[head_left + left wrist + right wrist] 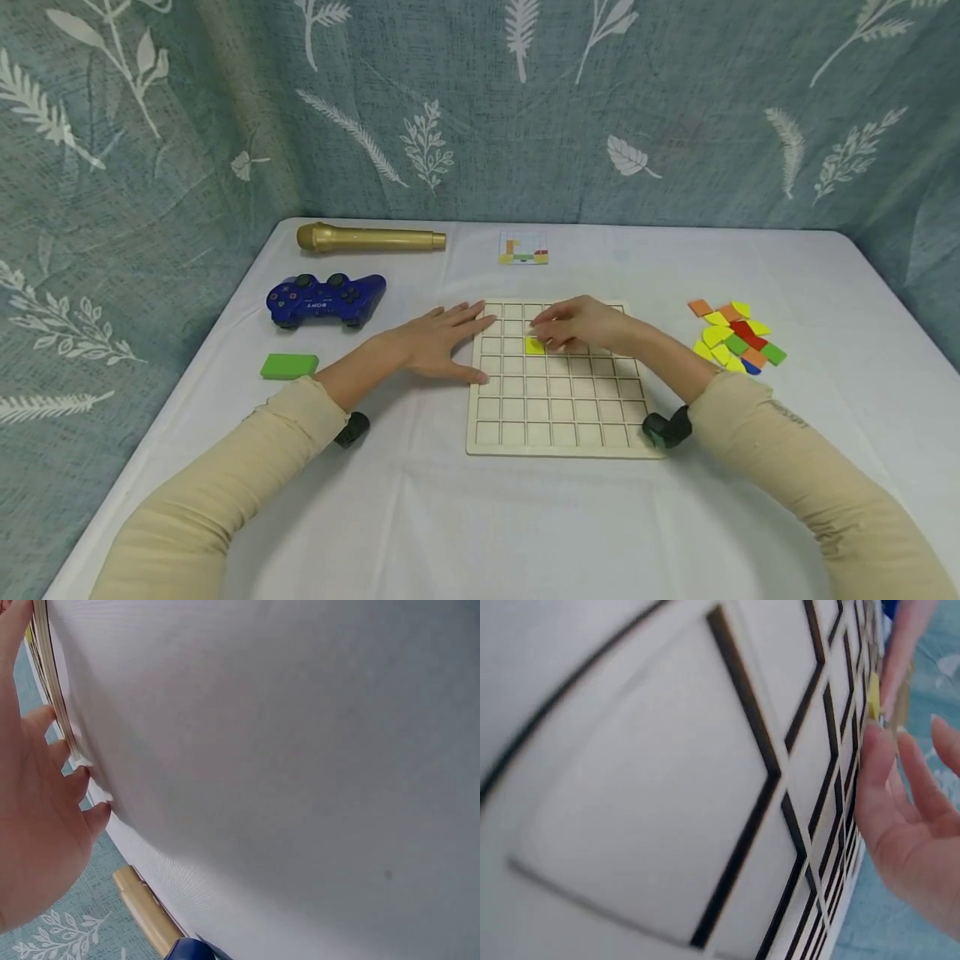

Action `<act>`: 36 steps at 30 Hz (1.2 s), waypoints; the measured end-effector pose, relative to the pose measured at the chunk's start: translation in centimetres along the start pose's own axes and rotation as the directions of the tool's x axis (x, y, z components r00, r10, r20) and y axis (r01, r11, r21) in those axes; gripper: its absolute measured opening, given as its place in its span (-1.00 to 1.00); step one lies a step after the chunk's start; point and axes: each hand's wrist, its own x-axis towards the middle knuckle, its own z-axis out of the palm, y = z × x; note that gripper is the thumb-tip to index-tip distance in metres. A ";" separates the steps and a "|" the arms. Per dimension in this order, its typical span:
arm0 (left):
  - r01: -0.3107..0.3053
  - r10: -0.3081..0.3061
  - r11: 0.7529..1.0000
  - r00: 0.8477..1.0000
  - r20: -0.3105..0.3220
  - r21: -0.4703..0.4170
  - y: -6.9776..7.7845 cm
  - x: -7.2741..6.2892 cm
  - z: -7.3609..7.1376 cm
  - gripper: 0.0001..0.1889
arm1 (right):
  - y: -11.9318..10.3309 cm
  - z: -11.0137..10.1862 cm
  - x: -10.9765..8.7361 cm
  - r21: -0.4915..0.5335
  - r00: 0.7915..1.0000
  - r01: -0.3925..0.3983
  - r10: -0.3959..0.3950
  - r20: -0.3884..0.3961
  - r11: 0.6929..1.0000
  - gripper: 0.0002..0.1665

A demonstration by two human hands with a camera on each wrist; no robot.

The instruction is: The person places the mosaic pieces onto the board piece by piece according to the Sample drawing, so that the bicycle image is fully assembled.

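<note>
A wooden grid board [513, 410] with raised cell dividers lies flat in the middle of the table. At its left edge my left hand [438, 343] has its fingers spread, the thumb and index fingertips over the border. The same hand [41, 817] shows beside the board's edge [56, 682] in the left wrist view. My right hand [588, 325] reaches over the board's upper rows, its fingers bent and pinching a yellow tile [534, 346] at a cell. In the right wrist view the fingertips of this hand [907, 817] are right at the yellow tile [874, 696].
A loose pile of colored tiles [738, 337] lies right of the board. Behind the board is a small pattern card [523, 248]. To the left are a gold microphone [371, 239], a blue game controller [326, 300] and a green block [288, 367].
</note>
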 end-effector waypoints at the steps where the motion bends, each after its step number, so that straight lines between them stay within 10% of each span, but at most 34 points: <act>1: 0.001 -0.001 1.000 1.000 0.002 -0.002 0.0 0.0 -0.1 0.03 | 0.2 -0.3 0.0 0.037 1.000 -0.007 0.006 0.027 0.999 -0.47; 13: -0.020 0.020 1.000 1.000 -0.004 -0.013 -0.2 -0.3 0.1 0.03 | 2.9 -4.4 -2.7 0.356 0.997 -0.075 0.071 0.023 0.932 -0.43; 36: -0.054 0.054 0.998 0.999 -0.009 -0.018 0.1 0.5 -0.1 0.04 | 8.4 -14.7 -11.4 0.426 0.941 -0.052 0.187 -0.281 0.903 0.01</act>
